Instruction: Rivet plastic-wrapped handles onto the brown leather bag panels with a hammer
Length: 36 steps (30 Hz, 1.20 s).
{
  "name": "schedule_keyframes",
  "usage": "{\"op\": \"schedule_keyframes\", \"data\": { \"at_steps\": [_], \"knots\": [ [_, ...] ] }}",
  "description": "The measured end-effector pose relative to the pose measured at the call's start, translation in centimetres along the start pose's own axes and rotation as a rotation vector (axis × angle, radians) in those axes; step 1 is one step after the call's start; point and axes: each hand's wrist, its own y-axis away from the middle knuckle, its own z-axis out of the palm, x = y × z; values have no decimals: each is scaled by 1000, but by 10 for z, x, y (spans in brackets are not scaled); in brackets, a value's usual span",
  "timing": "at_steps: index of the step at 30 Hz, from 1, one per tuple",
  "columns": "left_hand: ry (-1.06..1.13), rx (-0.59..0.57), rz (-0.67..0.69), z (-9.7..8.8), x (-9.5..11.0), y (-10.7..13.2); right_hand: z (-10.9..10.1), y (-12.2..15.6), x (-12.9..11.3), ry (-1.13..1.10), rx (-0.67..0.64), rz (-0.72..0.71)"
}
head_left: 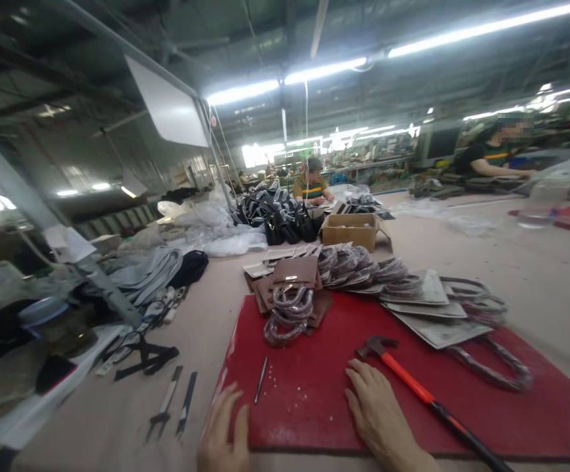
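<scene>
My left hand lies flat at the near left edge of a red mat, fingers spread, holding nothing. My right hand rests flat on the mat, fingers stretched toward the head of a hammer with an orange and black handle, just to its right. A thin metal punch lies between the hands. Brown leather pieces with wrapped bag handles are stacked at the mat's far edge.
Scissors and black straps lie left of the mat. A cardboard box and dark bags stand farther back. Plastic-wrapped parts spread right. One person sits at the far end, another person at the right.
</scene>
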Motion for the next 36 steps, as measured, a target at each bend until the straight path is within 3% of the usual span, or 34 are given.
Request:
{"op": "schedule_keyframes", "data": {
  "at_steps": [4, 8, 12, 18, 22, 25, 27, 31, 36],
  "knots": [
    [-25, -178, 208, 85, 22, -82, 7, 6, 1, 26, 29, 6],
    [-224, -401, 239, 133, 34, -145, 6, 6, 0, 25, 40, 1],
    [-421, -555, 227, 149, 30, -167, 1, 4, -3, -11, 20, 30],
    [-415, -568, 290, 139, 33, -177, -9, 1, -11, -70, -23, 77],
    [-331, -439, 446, 115, 54, -151, -12, 0, -9, -185, 7, 121],
    [-275, -359, 609, 97, 72, -101, -10, 1, -3, -310, 102, 165],
    [-274, -389, 670, 90, 80, -60, -9, 2, 0, -382, 135, 183],
    [-196, -446, 656, 89, 86, 8, -13, 1, 0, -465, 119, 207],
    [-94, -414, 566, 81, 106, 43, -17, -2, -2, -512, 115, 249]
  ]
}}
